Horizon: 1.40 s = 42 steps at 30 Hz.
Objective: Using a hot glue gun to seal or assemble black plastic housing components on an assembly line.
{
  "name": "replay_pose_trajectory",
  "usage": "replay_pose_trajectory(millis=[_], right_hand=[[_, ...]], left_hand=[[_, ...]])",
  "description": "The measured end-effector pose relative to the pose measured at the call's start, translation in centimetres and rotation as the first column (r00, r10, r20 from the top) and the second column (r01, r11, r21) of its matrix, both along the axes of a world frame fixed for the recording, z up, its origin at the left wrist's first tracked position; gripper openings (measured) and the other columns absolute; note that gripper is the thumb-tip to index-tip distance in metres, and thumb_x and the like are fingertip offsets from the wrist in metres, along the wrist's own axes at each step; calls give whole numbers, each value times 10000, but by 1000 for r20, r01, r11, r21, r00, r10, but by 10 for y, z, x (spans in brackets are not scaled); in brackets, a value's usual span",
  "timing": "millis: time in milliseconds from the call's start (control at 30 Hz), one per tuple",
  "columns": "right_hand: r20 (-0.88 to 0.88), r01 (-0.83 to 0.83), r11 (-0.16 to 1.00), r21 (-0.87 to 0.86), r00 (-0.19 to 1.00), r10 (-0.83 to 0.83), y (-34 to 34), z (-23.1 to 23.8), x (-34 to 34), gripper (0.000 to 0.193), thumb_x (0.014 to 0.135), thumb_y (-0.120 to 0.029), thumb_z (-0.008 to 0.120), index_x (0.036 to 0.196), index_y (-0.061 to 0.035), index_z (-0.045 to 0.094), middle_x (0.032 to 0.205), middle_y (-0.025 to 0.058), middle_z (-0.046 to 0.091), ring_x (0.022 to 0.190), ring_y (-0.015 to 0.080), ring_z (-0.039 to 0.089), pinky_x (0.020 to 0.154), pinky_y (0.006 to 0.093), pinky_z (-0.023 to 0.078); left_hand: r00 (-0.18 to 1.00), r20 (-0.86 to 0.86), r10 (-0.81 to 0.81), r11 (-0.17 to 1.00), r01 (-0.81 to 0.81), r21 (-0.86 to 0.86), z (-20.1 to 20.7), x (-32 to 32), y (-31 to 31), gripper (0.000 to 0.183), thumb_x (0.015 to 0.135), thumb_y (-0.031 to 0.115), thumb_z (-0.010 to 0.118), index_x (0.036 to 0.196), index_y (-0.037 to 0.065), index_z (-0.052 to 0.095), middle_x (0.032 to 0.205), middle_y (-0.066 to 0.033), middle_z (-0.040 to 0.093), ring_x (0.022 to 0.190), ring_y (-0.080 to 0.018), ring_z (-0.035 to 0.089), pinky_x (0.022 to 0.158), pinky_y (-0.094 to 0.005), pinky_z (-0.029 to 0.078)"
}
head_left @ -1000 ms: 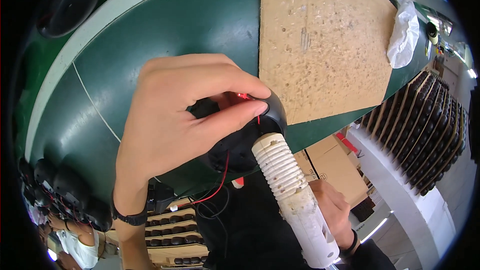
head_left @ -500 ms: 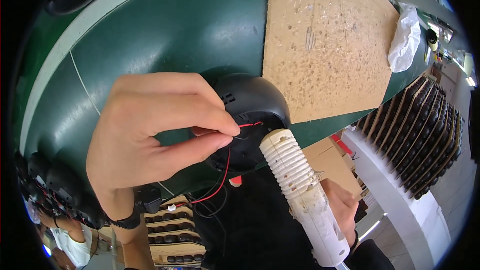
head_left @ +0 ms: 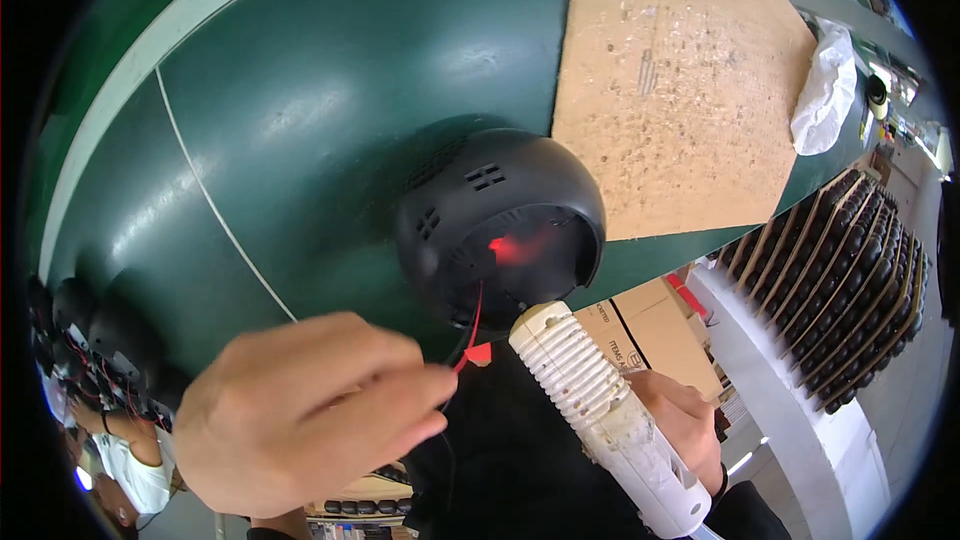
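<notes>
A round black plastic shell [head_left: 500, 165] with slotted vents lies on the green table, its open side toward me. Inside it shows a blurred bright red patch [head_left: 508, 248]. A thin red wire [head_left: 478, 310] runs from the opening down to my left hand [head_left: 310, 415], whose closed fingers pinch it in front of the shell. That hand is smeared by motion. In my right hand [head_left: 680, 415] is a white hand tool [head_left: 610, 410] with a ribbed, stained front end, pointing at the shell's rim. My fingers are partly hidden behind its body.
A tan board [head_left: 680, 90] lies beside the shell, with a white plastic bag [head_left: 825, 90] at its far right. Racks of black rounded parts [head_left: 835, 285] stand at right, past a cardboard box [head_left: 650, 330]. More black housings [head_left: 110, 340] and another person's arm [head_left: 130, 435] are at left.
My left hand has moved down and left, away from the shell's opening, uncovering the shell. The ribbed tool has shifted slightly down and left at its front end. The red patch inside has appeared.
</notes>
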State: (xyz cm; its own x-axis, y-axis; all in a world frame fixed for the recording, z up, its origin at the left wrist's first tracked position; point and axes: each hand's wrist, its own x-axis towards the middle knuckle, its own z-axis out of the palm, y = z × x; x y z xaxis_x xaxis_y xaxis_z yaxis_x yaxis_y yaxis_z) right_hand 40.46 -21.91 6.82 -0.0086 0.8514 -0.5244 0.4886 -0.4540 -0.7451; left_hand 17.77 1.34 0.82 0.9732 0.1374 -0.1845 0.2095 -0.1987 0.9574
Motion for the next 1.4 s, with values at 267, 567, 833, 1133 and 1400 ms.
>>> replay_pose_trajectory(millis=[267,567,833,1133,1400], right_hand=[[-22,-70,997,-44,997,69,-8,0,-5,284,710,-85,749,919,57,620,871,184,648,743,348,667,644,396,547],[-40,-36,999,-30,999,35,-2,-4,-17,271,688,-70,770,891,49,638,819,148,639,701,319,656,605,371,530],[67,-27,998,49,997,23,0,-4,-26,279,669,-68,776,892,35,644,777,119,620,609,283,630,510,341,494],[96,-21,1000,6,995,20,-5,7,-17,268,686,-79,777,899,25,652,710,100,578,562,253,610,472,339,462],[17,-85,981,-173,996,90,0,10,-10,285,724,-105,787,930,42,657,737,133,609,583,273,629,509,339,493]], left_hand=[[989,-40,-142,989,141,-39,5,-4,13,294,807,92,800,1079,12,725,763,-70,645,622,-207,644,521,-335,501],[913,252,322,945,-294,-143,-24,4,-16,160,830,59,766,984,15,769,767,-84,694,613,-184,662,524,-310,505],[886,92,455,889,-446,-103,-41,36,-2,208,844,-64,689,1023,8,767,769,-90,723,606,-127,658,525,-235,477],[884,-82,460,847,-465,-256,-16,5,3,322,735,-32,701,1052,-27,646,656,-42,683,580,-78,589,578,-216,419],[945,-84,316,906,-327,-267,-38,-32,-8,355,750,87,758,1039,-2,572,651,-37,689,561,-89,591,546,-221,406]])
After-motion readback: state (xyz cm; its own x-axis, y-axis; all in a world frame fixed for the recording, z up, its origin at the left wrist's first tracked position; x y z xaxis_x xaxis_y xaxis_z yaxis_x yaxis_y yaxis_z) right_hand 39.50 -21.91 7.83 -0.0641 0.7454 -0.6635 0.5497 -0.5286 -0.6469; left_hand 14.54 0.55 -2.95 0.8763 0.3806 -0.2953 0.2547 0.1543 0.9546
